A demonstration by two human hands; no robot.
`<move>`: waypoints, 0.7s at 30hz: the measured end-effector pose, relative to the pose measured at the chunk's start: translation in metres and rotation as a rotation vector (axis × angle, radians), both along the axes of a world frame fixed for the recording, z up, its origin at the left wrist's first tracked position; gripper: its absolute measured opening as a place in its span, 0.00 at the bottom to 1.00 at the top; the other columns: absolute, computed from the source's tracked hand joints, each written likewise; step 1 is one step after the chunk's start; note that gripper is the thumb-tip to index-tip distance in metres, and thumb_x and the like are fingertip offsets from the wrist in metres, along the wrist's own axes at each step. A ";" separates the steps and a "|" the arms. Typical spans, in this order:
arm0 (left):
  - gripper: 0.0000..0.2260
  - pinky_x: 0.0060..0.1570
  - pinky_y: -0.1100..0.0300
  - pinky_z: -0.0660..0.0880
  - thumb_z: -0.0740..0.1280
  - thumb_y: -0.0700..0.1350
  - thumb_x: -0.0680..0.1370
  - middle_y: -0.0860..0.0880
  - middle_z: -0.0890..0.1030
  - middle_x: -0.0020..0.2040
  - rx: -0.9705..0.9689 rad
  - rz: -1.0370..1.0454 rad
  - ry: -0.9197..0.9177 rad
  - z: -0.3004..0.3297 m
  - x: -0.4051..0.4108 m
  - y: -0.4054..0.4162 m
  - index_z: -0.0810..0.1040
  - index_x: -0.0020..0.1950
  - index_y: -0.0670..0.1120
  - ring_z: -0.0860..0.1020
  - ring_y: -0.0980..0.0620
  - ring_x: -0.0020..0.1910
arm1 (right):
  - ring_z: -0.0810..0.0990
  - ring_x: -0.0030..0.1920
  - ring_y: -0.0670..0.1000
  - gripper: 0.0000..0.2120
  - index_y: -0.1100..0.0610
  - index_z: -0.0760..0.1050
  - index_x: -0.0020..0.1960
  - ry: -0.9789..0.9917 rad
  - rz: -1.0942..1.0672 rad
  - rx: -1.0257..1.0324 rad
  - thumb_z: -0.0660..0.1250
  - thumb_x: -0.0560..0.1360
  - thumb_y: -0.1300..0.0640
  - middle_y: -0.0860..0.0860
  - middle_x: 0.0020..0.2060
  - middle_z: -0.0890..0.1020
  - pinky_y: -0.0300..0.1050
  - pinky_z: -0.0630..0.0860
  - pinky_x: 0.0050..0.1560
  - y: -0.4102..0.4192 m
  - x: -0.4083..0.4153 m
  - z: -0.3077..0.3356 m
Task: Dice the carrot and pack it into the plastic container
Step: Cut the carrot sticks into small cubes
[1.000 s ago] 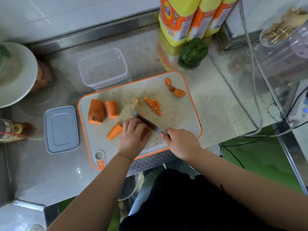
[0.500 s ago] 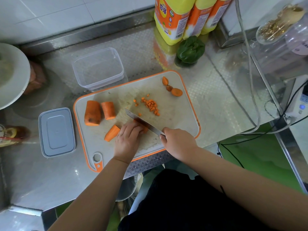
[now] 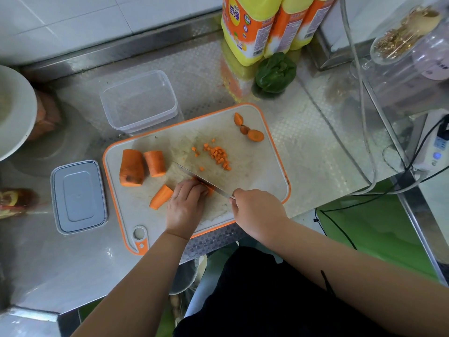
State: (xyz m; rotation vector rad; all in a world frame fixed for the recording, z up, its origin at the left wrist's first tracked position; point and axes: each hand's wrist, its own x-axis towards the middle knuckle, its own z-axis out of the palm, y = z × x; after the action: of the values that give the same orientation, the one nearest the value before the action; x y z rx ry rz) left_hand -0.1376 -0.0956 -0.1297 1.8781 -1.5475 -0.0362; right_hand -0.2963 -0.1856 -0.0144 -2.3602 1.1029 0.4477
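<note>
carrot strip (image 3: 206, 189) lies under the left hand (image 3: 187, 205), fingers curled holding it on the board (image 3: 255, 171). right hand (image 3: 257, 212) grips the knife (image 3: 201, 180), blade just right of those fingers, crossing the strip.

Hidden and cropped bits on my feed

Carrot piece being cut sits under my left hand (image 3: 187, 205), barely visible; knife handle buried in my right hand (image 3: 257, 212); yellow bottles (image 3: 245, 27) and white plate (image 3: 14, 110) are cropped by frame edges.
</note>
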 end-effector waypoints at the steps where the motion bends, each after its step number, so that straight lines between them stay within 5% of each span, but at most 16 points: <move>1: 0.07 0.54 0.55 0.74 0.67 0.38 0.78 0.41 0.81 0.45 -0.003 0.004 0.002 0.000 0.000 0.000 0.82 0.44 0.37 0.76 0.44 0.49 | 0.77 0.37 0.56 0.09 0.57 0.73 0.51 0.009 0.001 0.001 0.56 0.80 0.55 0.51 0.35 0.76 0.45 0.69 0.35 0.000 0.001 0.000; 4: 0.08 0.57 0.60 0.72 0.66 0.38 0.79 0.41 0.80 0.45 -0.011 0.013 0.014 -0.001 0.000 0.000 0.82 0.44 0.37 0.76 0.45 0.49 | 0.72 0.34 0.54 0.05 0.56 0.70 0.46 0.038 -0.005 0.011 0.57 0.79 0.58 0.47 0.29 0.67 0.44 0.65 0.33 0.000 0.005 -0.001; 9: 0.07 0.60 0.65 0.68 0.67 0.38 0.78 0.42 0.81 0.45 -0.006 0.011 0.051 -0.001 0.002 -0.002 0.82 0.43 0.37 0.76 0.45 0.49 | 0.72 0.36 0.54 0.05 0.55 0.66 0.44 0.063 -0.001 0.060 0.58 0.79 0.60 0.48 0.29 0.65 0.44 0.66 0.36 -0.003 0.011 0.001; 21: 0.06 0.59 0.63 0.70 0.67 0.37 0.77 0.41 0.81 0.45 0.005 0.002 0.035 0.000 0.003 -0.001 0.83 0.44 0.37 0.76 0.45 0.49 | 0.79 0.48 0.60 0.14 0.60 0.73 0.55 0.036 -0.120 0.173 0.54 0.82 0.52 0.58 0.46 0.80 0.47 0.69 0.40 -0.003 0.027 -0.016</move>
State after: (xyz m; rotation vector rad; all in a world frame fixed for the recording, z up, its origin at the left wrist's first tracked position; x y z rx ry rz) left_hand -0.1345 -0.0962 -0.1293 1.8732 -1.5233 -0.0720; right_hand -0.2694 -0.1887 -0.0304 -2.1313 1.1664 0.5220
